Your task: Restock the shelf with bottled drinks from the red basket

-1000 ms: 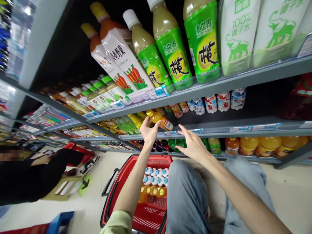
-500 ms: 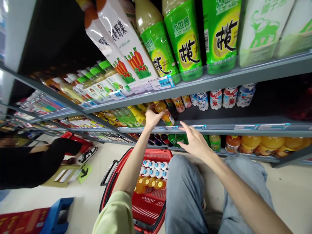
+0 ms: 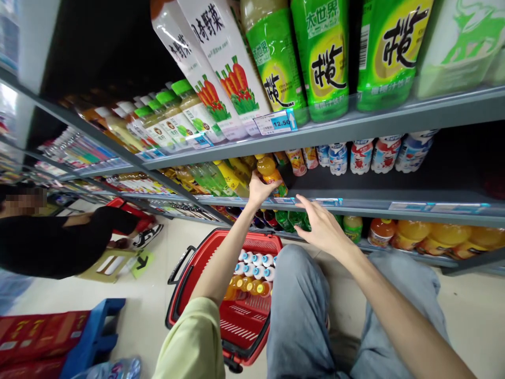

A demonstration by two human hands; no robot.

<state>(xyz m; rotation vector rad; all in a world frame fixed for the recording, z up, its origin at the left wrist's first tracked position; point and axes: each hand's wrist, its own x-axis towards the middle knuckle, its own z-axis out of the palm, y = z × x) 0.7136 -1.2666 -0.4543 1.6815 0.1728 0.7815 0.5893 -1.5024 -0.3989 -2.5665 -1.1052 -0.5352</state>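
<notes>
Forward on an outstretched arm, with the left hand [image 3: 261, 190] wrapped around a small orange-drink bottle [image 3: 267, 167], thumb across the colored label. Held within the grasp, leaning slightly, over the front of the smooth, dark middle shelf [image 3: 355, 187]; hard to tell if resting there. Glossy, see-through plastic, round-shouldered. Alongside, an empty right hand [image 3: 324, 231], open, thumb apart from the fingers. Below, a slotted red plastic shopping basket [image 3: 200, 271] with blue-capped white bottles [image 3: 258, 266].

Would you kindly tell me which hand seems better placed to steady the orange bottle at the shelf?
Probably the left: the left hand holds the orange bottle at the shelf, while the right hand is open and holds nothing, apart from the bottle.
</notes>
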